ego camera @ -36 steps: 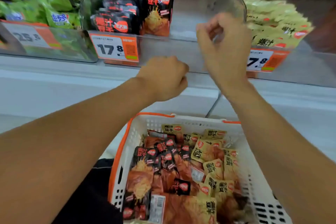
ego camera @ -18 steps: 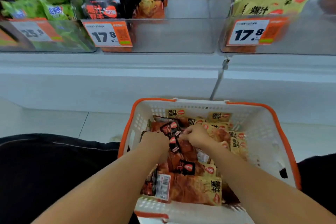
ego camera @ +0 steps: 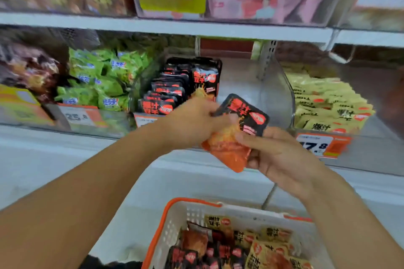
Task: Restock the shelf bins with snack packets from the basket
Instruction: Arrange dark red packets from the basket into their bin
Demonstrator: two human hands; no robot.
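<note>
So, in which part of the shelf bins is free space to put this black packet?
Bare floor shows in the middle bin, between the standing black packets and the clear divider. The green-packet bin and yellow-packet bin are crowded.

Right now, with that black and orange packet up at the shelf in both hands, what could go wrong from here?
Wrong bin: the packet hangs between the black packets and the yellow packets, so it could land among the yellow.

Knock-over: the left hand is close to the upright black packets and might topple them.

Drop: the right hand only pinches the lower edge, and the picture is blurred, so a slip toward the basket seems possible.
</note>
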